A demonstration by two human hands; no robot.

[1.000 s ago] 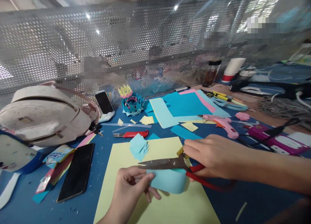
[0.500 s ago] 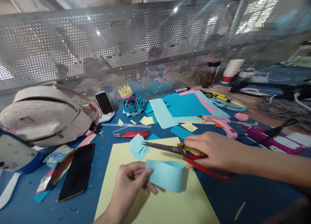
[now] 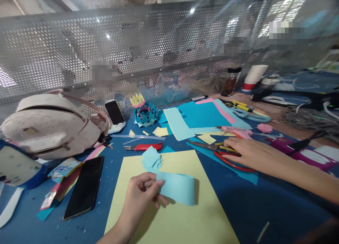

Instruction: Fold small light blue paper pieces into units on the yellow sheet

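My left hand (image 3: 140,196) pinches one end of a light-blue paper strip (image 3: 178,188), folded over into a loop, above a pale-yellow sheet (image 3: 190,222). At the right, my right hand (image 3: 245,150) is closed around the yellow-and-red handles of the scissors (image 3: 205,144). Their blades point left, low over a piece of darker blue paper on the table. Just behind the strip, a small pile of light-blue paper pieces (image 3: 152,159) lies on the yellow sheet's far edge. A red utility knife (image 3: 148,146) rests beyond that pile.
A pink glue gun (image 3: 242,132) lies behind my right hand, near stacked coloured paper (image 3: 203,115). The layered paper flower (image 3: 145,113) stands at the back. Leftward are a backpack (image 3: 50,127) and a black phone (image 3: 84,187). A perforated metal screen (image 3: 132,53) closes off the far side.
My right hand has moved right and away from me with the scissors, bringing them down onto the blue paper. My left hand and the looped strip have shifted slightly left.
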